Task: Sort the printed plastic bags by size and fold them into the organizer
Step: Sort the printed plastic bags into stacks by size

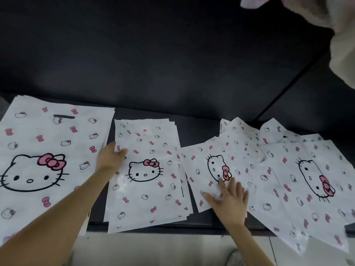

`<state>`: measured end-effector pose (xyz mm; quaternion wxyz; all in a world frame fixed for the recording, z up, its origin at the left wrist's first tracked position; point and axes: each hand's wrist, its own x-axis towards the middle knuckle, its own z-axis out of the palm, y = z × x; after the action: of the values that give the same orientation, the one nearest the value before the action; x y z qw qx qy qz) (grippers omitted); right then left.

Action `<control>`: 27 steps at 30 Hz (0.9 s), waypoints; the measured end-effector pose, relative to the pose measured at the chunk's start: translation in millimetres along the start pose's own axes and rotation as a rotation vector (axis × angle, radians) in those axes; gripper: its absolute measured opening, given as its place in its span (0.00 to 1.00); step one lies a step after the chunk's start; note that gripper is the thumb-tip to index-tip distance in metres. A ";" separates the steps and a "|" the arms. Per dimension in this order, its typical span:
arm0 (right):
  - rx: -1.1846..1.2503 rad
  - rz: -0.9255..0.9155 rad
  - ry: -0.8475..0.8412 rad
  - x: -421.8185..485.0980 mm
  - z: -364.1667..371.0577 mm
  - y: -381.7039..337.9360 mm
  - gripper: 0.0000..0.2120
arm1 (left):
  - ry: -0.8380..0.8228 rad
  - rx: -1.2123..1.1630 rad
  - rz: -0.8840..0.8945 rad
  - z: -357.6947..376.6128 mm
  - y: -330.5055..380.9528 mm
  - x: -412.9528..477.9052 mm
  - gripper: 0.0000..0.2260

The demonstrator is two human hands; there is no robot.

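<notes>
White plastic bags printed with a cat face and pink bows lie flat on a dark surface. A large bag lies at the left. A medium stack sits upright in the middle. A sideways smaller bag lies right of it, and a loose overlapping pile spreads at the right. My left hand rests with relaxed fingers on the medium stack's left edge. My right hand presses flat, fingers spread, on the sideways bag. No organizer is in view.
A dark padded back rises behind the bags. A fluffy pale plush thing hangs at the top right corner. Light floor shows below the surface's front edge, and the right pile overhangs that edge.
</notes>
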<state>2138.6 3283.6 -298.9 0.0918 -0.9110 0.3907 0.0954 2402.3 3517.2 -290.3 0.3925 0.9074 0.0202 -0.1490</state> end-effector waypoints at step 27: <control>0.662 -0.604 -0.354 -25.7 -36.5 -90.1 0.13 | -0.595 -0.737 -0.555 -38.7 11.1 -46.6 0.27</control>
<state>2190.7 3353.6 -249.0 0.4655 -0.8753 0.0963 0.0884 2369.3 3541.1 -244.0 0.6191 0.5893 0.1977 -0.4800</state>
